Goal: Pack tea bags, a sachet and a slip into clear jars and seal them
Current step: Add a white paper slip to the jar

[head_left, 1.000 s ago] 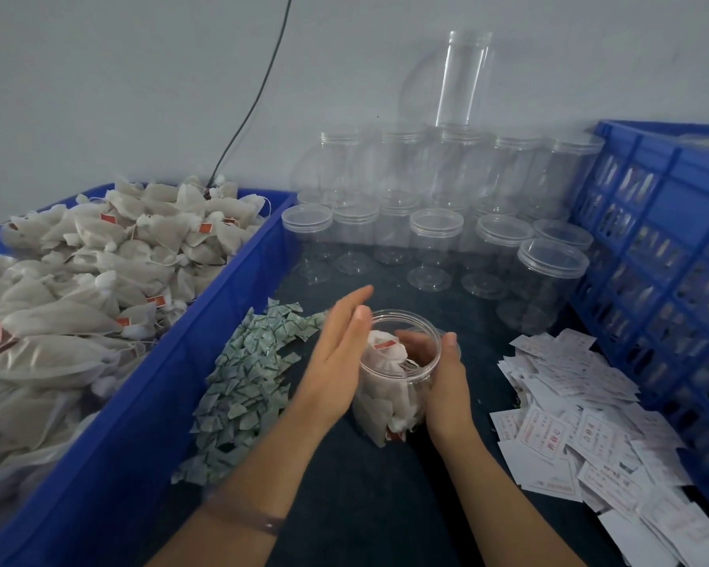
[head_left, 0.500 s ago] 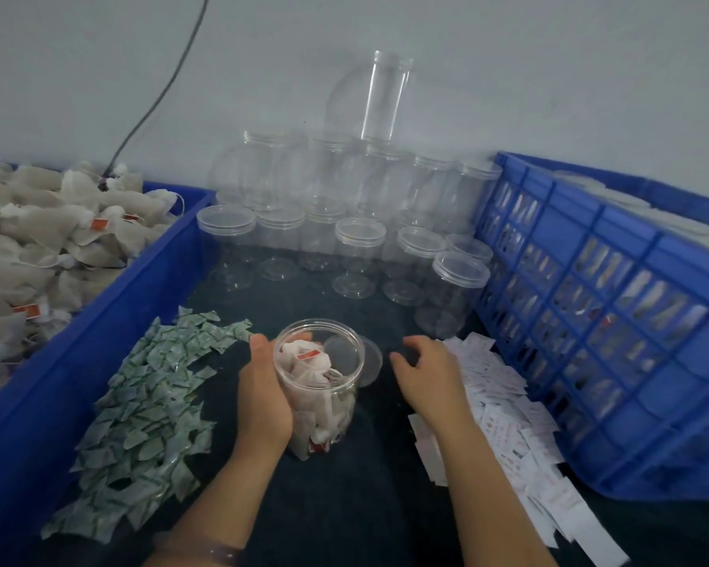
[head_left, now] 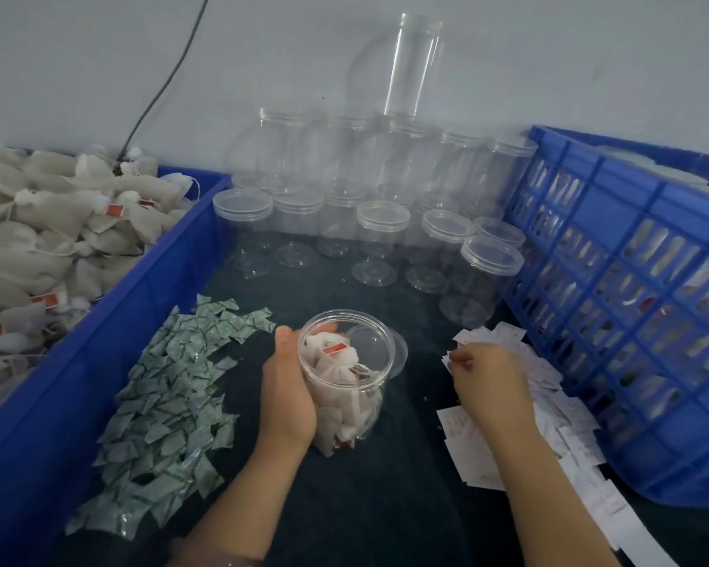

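Entry, head view.

Left hand [head_left: 287, 399]: you grip the open jar [head_left: 346, 386] from its left side. The thumb is up by the rim and the palm is against the wall. The jar sits near the middle of the dark mat [head_left: 365, 505], mouth toward you. I cannot tell if it is fully upright. It holds packed tea bags [head_left: 336, 370], white mesh, with one red tag showing at the top.

A clear lid [head_left: 400, 349] lies flat just beside the jar, on its far-right side.

Right hand [head_left: 490, 382]: it rests palm down on the slip pile [head_left: 549, 407], to the right of the jar and apart from it. The fingers are curled with the fingertips [head_left: 455, 358] on the paper at the pile's far-left edge. Whether they have pinched a slip cannot be told.

Sachet pile [head_left: 168, 403]: green-and-white, spread on the mat left of the jar, near your left hand but not touching it.

Blue bin [head_left: 111, 333], far left: heaped with loose tea bags [head_left: 37, 239].

Empty jars [head_left: 381, 223]: lidded, in rows at the far side against the wall, with more stacked on top.

Blue crate [head_left: 631, 321]: at the right, beside the slip pile, with pale contents visible through its slots.

A dark cable [head_left: 160, 88] runs down the wall toward the bin.
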The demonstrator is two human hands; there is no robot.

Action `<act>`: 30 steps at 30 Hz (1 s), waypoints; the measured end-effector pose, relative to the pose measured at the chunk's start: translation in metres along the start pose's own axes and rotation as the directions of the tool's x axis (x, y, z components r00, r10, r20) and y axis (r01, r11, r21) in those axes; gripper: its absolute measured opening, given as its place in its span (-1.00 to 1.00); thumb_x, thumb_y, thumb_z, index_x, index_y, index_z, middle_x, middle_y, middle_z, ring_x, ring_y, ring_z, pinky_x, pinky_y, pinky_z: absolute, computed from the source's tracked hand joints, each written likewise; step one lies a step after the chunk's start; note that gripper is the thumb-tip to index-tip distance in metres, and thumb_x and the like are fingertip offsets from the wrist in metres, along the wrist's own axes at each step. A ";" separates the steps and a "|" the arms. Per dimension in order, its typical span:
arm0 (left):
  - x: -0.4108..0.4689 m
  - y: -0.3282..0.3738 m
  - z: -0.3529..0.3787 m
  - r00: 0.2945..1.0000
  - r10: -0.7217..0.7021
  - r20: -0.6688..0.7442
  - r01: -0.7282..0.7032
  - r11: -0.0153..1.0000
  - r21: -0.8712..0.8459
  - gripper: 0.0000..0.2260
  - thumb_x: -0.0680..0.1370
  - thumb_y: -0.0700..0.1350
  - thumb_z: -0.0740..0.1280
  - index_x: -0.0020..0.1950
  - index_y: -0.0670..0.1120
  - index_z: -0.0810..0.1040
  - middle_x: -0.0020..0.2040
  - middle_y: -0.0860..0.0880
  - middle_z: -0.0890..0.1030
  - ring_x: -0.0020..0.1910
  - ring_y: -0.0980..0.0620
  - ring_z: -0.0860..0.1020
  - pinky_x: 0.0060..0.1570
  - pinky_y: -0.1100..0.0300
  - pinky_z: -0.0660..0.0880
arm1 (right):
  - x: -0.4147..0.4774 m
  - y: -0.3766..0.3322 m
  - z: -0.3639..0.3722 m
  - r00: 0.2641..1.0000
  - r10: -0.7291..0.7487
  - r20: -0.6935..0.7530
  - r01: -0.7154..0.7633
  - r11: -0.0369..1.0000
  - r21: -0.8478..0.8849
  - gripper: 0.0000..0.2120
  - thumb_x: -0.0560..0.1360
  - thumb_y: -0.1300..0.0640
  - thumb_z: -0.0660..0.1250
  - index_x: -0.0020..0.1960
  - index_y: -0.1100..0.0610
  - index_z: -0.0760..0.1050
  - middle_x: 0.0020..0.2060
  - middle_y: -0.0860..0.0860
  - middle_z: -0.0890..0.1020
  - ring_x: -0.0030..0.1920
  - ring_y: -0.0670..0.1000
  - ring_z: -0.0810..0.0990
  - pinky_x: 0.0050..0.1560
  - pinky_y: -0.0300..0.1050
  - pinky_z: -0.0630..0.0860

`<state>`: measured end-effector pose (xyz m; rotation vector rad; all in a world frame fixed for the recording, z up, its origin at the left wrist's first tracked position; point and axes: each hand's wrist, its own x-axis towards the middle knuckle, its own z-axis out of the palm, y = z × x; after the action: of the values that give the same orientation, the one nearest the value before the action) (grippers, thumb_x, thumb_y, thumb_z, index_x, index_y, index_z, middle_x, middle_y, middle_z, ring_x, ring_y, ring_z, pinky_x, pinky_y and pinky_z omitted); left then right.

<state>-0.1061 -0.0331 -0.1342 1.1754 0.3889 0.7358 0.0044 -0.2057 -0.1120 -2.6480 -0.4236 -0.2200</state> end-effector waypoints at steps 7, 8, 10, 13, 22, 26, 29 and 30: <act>0.000 0.000 -0.001 0.999 -0.020 0.029 0.020 1.000 0.009 -0.41 0.40 0.39 0.02 -0.08 0.08 0.72 -0.11 -0.08 0.71 -0.04 0.00 0.67 0.01 0.08 0.49 | -0.011 -0.003 0.013 0.881 -0.369 -0.295 0.391 0.920 0.017 -0.83 0.29 0.34 0.59 -0.17 0.14 0.72 -0.24 0.05 0.71 -0.13 0.22 0.63 -0.07 0.15 0.53; 0.000 0.000 -0.002 0.999 -0.032 0.038 0.031 0.999 0.007 -0.39 0.38 0.41 0.03 -0.06 0.07 0.72 -0.10 -0.09 0.71 -0.02 -0.02 0.67 0.04 0.05 0.50 | -0.011 -0.003 0.014 0.859 -0.396 -0.326 0.427 0.904 0.028 -0.80 0.29 0.39 0.57 -0.14 0.19 0.71 -0.28 0.07 0.71 -0.21 0.20 0.65 -0.12 0.16 0.58; -0.001 0.002 -0.002 0.997 -0.050 0.051 0.050 0.999 0.000 -0.36 0.35 0.43 0.04 -0.04 0.03 0.71 -0.08 -0.12 0.71 0.00 -0.07 0.67 0.10 -0.02 0.51 | -0.011 -0.003 0.015 0.856 -0.366 -0.365 0.419 0.905 0.075 -0.75 0.34 0.49 0.48 -0.02 0.28 0.68 -0.24 0.17 0.71 -0.24 0.21 0.68 -0.10 0.09 0.59; -0.001 0.002 -0.001 0.998 -0.039 0.039 0.039 0.999 0.008 -0.39 0.40 0.40 0.02 -0.09 0.05 0.72 -0.10 -0.11 0.71 -0.03 -0.06 0.67 0.06 0.01 0.52 | -0.015 0.000 0.013 0.880 -0.268 -0.393 0.364 0.911 0.194 -0.65 0.42 0.58 0.31 0.14 0.35 0.60 -0.09 0.23 0.69 -0.10 0.18 0.66 0.05 -0.24 0.45; -0.001 0.004 0.000 0.994 -0.102 0.022 0.102 0.995 0.022 -0.36 0.40 0.39 0.00 -0.07 0.00 0.72 -0.12 -0.15 0.71 -0.05 -0.10 0.67 0.15 -0.08 0.51 | -0.018 -0.072 -0.045 0.930 -0.114 -0.349 0.356 0.515 0.780 -0.78 0.44 0.15 0.45 -0.11 -0.19 0.59 -0.19 -0.24 0.67 -0.16 -0.25 0.63 -0.19 -0.45 0.49; -0.001 0.003 0.000 0.998 -0.061 0.007 0.061 0.997 0.056 -0.37 0.43 0.36 -0.02 -0.12 -0.03 0.71 -0.13 -0.20 0.70 -0.04 -0.16 0.66 0.11 -0.12 0.53 | -0.015 -0.103 -0.040 0.936 -0.353 0.007 0.232 0.630 0.741 -0.79 0.38 0.18 0.50 -0.15 -0.11 0.57 -0.24 -0.23 0.67 -0.17 -0.23 0.64 -0.14 -0.39 0.52; 0.001 0.002 0.000 0.999 -0.016 0.034 0.014 0.997 0.072 -0.42 0.46 0.33 -0.05 -0.13 0.10 0.71 -0.12 -0.09 0.71 -0.04 0.00 0.67 0.04 0.01 0.51 | -0.014 -0.104 -0.030 0.897 -0.417 0.143 0.234 0.725 0.648 -0.85 0.36 0.13 0.55 -0.24 -0.06 0.60 -0.27 -0.20 0.68 -0.12 -0.29 0.62 -0.14 -0.55 0.41; 0.001 0.002 0.000 0.999 -0.004 0.044 0.001 0.997 0.075 -0.43 0.48 0.31 -0.06 -0.12 0.11 0.71 -0.11 -0.07 0.72 -0.03 0.02 0.67 0.04 0.05 0.50 | -0.012 -0.103 -0.030 0.885 -0.435 0.167 0.250 0.746 0.618 -0.87 0.34 0.11 0.56 -0.26 -0.05 0.63 -0.25 -0.19 0.68 -0.08 -0.35 0.58 -0.12 -0.60 0.35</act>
<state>-0.1059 -0.0315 -0.1326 1.2599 0.3842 0.6972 -0.0433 -0.1347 -0.0467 -1.9689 -0.9303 0.1909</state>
